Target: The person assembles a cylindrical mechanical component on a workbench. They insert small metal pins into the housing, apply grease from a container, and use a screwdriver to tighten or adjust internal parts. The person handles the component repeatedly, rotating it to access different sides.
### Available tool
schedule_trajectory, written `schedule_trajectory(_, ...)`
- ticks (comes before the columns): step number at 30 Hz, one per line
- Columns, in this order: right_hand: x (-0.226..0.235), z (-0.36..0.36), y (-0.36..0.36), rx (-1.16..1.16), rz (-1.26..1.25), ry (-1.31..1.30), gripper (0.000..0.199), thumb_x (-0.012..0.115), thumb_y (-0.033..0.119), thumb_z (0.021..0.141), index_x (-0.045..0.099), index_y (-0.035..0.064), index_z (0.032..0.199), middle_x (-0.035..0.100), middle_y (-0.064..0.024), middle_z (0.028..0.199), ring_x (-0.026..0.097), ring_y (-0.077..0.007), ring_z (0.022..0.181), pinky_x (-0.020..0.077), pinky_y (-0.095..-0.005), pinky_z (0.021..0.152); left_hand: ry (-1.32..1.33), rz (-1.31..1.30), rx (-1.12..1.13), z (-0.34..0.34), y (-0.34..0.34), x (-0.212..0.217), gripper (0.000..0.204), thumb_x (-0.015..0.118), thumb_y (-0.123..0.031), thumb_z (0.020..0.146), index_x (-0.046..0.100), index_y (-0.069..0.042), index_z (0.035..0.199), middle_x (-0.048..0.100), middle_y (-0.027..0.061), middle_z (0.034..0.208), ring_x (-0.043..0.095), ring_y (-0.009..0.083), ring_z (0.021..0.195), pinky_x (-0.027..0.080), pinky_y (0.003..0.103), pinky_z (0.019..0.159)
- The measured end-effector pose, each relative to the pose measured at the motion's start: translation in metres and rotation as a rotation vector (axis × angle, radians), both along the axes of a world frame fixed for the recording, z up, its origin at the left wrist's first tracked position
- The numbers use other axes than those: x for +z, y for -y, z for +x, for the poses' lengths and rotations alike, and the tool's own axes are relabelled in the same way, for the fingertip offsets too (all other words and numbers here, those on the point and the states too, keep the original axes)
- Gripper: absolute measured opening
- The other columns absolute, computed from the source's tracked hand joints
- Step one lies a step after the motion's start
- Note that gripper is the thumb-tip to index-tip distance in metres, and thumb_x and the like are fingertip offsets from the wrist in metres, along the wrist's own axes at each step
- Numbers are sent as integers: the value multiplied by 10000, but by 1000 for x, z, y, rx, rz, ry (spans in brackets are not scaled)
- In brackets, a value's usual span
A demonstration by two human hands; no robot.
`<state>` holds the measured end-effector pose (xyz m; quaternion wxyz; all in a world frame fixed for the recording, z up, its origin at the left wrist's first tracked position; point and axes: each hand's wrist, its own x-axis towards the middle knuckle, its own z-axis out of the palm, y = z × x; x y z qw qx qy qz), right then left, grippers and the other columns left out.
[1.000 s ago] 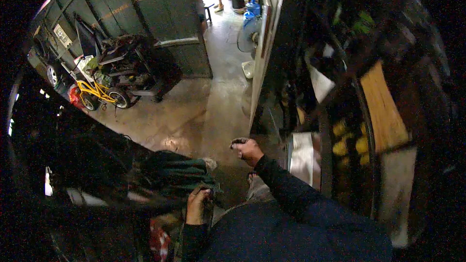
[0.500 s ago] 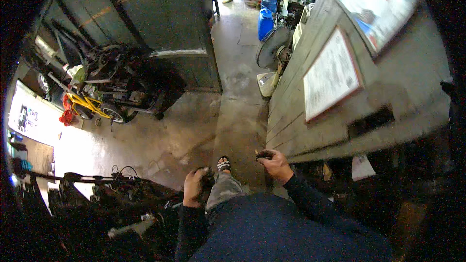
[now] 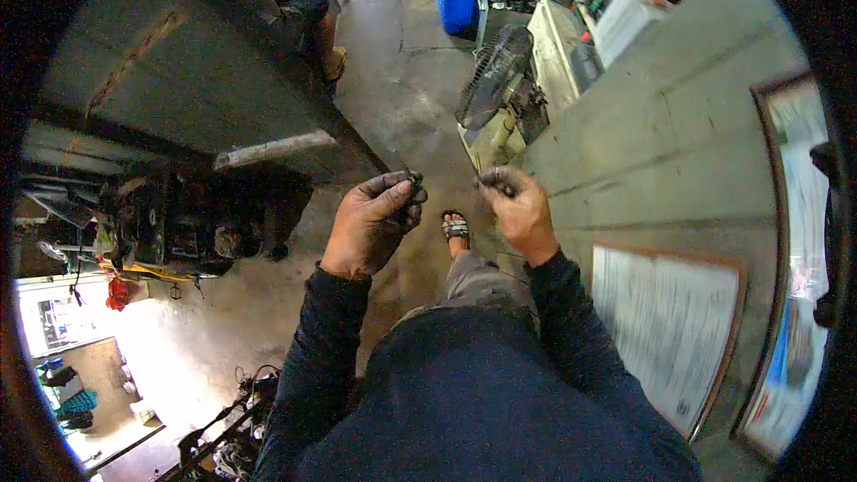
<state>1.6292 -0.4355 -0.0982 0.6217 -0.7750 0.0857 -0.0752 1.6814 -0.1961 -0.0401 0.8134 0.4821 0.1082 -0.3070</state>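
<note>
Dark smudges cover the fingers of my left hand [image 3: 370, 223], which is raised in front of my body. Its thumb and forefinger pinch a small dark piece [image 3: 413, 178], too small to name. Level with it, a short gap to the right, my right hand [image 3: 525, 214] has its fingers curled and closed. A thin, pale stick-like tip [image 3: 478, 163] pokes up from those fingers; blur hides what kind of thing it is. The hands do not touch each other. Below and between them, a sandalled foot [image 3: 455, 225] steps on the floor.
A dark panel wall [image 3: 241, 80] stands at left, with a person's leg [image 3: 326, 40] beyond its edge. Along the right wall are a standing fan [image 3: 489, 80], a blue jug [image 3: 455, 0], shelves [image 3: 562, 36] and a framed sheet [image 3: 665, 330]. Motorcycle parts [image 3: 237, 428] lie lower left.
I have moved forward along the passage; the fan and the panel's edge are nearer. Both hands have risen in view and come closer together, each still closed.
</note>
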Motion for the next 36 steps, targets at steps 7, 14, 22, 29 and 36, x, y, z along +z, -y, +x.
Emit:
schedule_trajectory(7,71,195,2,278,149,33,138,719,-33,909,721,19,1037,749,-45,983,672,-108,924,542,-283,833,-67,7,120,160,30,20,197,704,-99,963,672,29,1109,721,114,959,661,173,765,543,290,704)
schedule_trajectory(14,50,311,-14,435,30,224,135,734,-25,882,697,-19,1013,737,-116,1036,698,-159,926,556,-308,839,-94,48,169,261,24,3,183,717,-108,961,687,35,1072,730,101,942,678,174,751,574,301,696)
schedule_trajectory(22,40,426,-27,514,84,63,146,713,-36,891,704,-31,1036,743,-117,1002,706,-156,920,566,-297,819,-162,30,223,355,10,-2,255,712,-150,969,660,25,1147,737,118,1051,723,203,893,604,323,799)
schedule_trajectory(29,21,504,-54,729,127,162,108,721,-40,878,722,-28,985,748,-116,989,703,-162,898,563,-297,803,-138,103,554,384,5,-5,199,687,-113,985,693,45,1105,737,113,964,700,164,821,578,269,752)
schedule_trajectory(36,52,615,-99,1072,158,146,138,736,-49,861,723,-40,998,740,-138,995,716,-199,906,568,-306,813,-124,-15,836,442,-14,19,180,689,-106,980,693,41,1085,736,113,953,699,176,811,579,297,746)
